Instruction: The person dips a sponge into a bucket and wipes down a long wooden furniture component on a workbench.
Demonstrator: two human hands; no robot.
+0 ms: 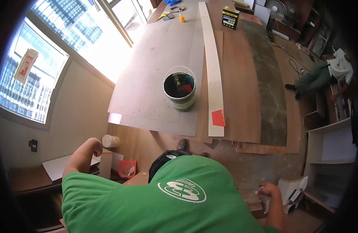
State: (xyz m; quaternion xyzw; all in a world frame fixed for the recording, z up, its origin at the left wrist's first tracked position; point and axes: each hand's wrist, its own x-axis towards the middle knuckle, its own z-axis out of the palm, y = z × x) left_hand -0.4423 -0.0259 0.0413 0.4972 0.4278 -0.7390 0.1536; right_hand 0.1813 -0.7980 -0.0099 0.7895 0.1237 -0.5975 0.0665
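My left arm reaches out at the left with my left hand (94, 146) bent downward beside the work table; its fingers are mostly hidden. Low on the right, my right hand (269, 189) has its fingers curled, with a pale, crumpled, translucent thing (266, 202) at them that I cannot make out. On the table in front of me stands a bucket (182, 101) of dark green contents, its wire handle raised. A yellow-handled tool and something red are inside it. To its right lies a long white strip (214, 73), a red scraper-like piece (218, 118) at its near end.
The table holds a grey sheet (148, 73) and brown boards (241, 77). A dark metal can (230, 18) and an orange bottle (181, 18) stand far back. A white bucket (110, 141) and red dustpan (127, 168) are at left. Another person (322, 75) is at right.
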